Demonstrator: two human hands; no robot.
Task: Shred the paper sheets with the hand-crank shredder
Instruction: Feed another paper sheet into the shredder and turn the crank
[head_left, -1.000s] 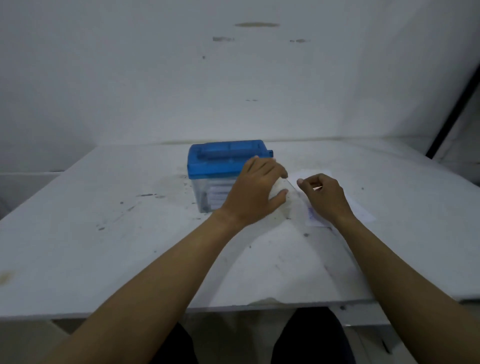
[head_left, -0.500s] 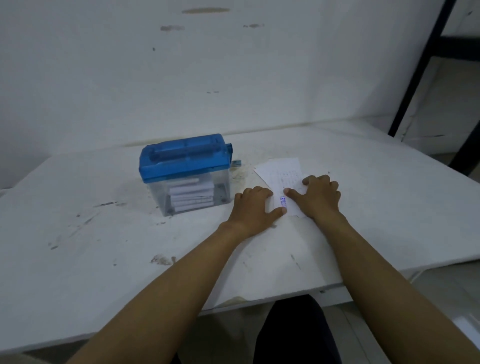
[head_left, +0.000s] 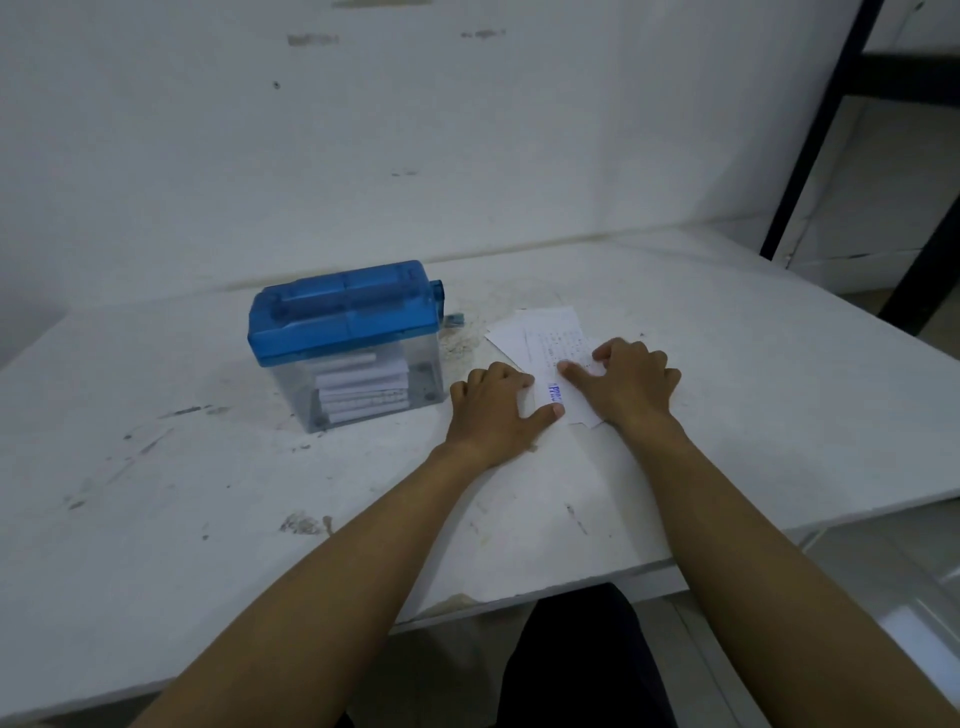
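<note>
- Table (head_left: 727, 415): white, scuffed; shredder (head_left: 345, 340) stood on it as landmark.
- Shredder: blue lid, clear bin part-filled with paper.
- Paper sheets (head_left: 545, 343): lain flat just right of shredder; judged light, limp, best lifted by an edge.
- Left hand (head_left: 491, 413), right hand (head_left: 631, 384): fingers spread, pressed flat on sheets, nothing gripped.

paper sheets (head_left: 545, 338): near edge covered by both hands; printed lines and blue stamp too small to read
right hand (head_left: 631, 382): palm hidden, pressed down on the sheets
left hand (head_left: 491, 410): palm hidden
shredder (head_left: 345, 338): crank mostly hidden behind the lid's right end
counter (head_left: 156, 493): left end cut off by the frame
</note>
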